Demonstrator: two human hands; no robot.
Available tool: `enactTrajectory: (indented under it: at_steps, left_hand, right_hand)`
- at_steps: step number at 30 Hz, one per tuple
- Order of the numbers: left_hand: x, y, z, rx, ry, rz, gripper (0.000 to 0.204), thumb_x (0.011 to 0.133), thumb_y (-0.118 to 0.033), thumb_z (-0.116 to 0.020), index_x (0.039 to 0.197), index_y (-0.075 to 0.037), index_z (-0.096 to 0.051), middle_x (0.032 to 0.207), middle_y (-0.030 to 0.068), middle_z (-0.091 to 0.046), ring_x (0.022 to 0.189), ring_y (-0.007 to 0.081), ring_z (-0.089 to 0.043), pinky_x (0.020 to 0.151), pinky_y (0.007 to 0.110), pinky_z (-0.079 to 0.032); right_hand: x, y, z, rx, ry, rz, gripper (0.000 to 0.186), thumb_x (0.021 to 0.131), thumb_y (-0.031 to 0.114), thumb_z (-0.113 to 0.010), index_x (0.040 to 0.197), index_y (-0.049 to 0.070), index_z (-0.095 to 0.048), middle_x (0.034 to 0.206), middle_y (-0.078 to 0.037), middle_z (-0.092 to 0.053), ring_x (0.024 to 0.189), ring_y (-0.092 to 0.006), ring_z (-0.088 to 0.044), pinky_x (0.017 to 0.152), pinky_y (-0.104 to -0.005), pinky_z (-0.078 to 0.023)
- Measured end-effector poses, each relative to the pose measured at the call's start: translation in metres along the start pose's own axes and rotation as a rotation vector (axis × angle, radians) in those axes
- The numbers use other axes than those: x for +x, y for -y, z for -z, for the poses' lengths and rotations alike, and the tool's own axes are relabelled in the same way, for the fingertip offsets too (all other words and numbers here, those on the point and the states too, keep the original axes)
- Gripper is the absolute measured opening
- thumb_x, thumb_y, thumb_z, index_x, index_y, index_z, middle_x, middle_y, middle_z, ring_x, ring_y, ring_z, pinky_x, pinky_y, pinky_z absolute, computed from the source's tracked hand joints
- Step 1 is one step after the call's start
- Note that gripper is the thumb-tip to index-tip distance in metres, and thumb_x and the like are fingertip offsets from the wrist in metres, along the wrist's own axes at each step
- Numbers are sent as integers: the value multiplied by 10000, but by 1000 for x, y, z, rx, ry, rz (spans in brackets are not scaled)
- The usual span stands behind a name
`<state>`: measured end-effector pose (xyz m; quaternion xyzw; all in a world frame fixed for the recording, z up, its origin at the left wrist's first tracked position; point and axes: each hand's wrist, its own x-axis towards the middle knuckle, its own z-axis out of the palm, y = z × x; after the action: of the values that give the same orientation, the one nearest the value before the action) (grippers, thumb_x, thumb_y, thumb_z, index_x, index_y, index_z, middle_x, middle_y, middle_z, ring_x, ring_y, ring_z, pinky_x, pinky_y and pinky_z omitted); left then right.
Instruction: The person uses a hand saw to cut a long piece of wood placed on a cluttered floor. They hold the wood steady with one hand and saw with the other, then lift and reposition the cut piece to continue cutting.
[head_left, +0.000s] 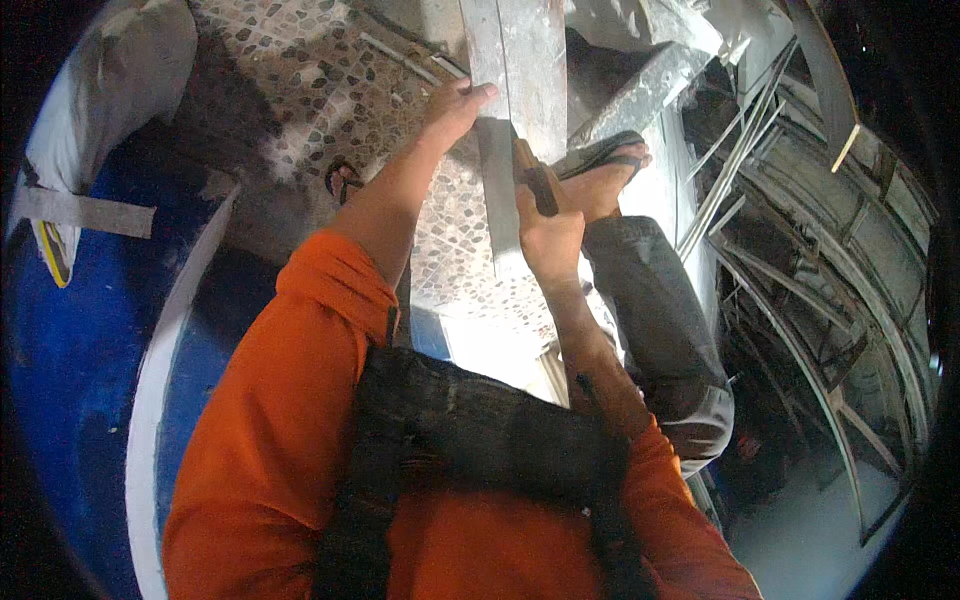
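Note:
A long pale grey board (pixel 532 60) runs from the top edge toward the middle of the view, with a dark line along it. A narrower, shaded grey strip (pixel 497 190) continues below it; I cannot tell whether it is part of the board. My left hand (pixel 458 108) grips the board's left edge, its fingers partly hidden. Close by on the right, my right hand (pixel 552 240) is closed around a tool with a brown and black handle (pixel 540 185). The tool's working end is hard to make out, so its kind is unclear. Orange sleeves cover my upper arms.
My sandalled foot (pixel 610 170) rests by a pale ledge (pixel 655 185) right of the board; another sandal (pixel 343 182) shows at left. Pebble-patterned floor (pixel 300 90) lies beneath. Metal strips and frames (pixel 800 290) crowd the right. A blue surface with white edging (pixel 165 350) stands left.

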<state>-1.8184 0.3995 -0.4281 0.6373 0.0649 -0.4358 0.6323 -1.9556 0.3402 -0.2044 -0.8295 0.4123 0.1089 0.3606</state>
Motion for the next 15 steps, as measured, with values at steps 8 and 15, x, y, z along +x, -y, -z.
enactTrajectory:
  at_steps: [8,15]
  left_hand:
    - [27,-23,21,192,-231,-24,925,809,-651,-785,1403,36,-609,1246,262,-710,1287,328,-642,1052,428,-505]
    - [-65,45,18,-286,298,164,768,848,-400,-859,1431,3,-563,1276,160,-674,1125,280,-657,935,438,-551]
  right_hand:
    - [29,29,-9,284,54,-68,378,981,188,-660,1318,17,-677,893,-108,-737,793,-173,-635,771,-345,-515]
    - [36,14,9,160,-41,88,354,982,172,-641,1237,-69,-686,994,-125,-744,841,-179,-670,792,-329,-534]
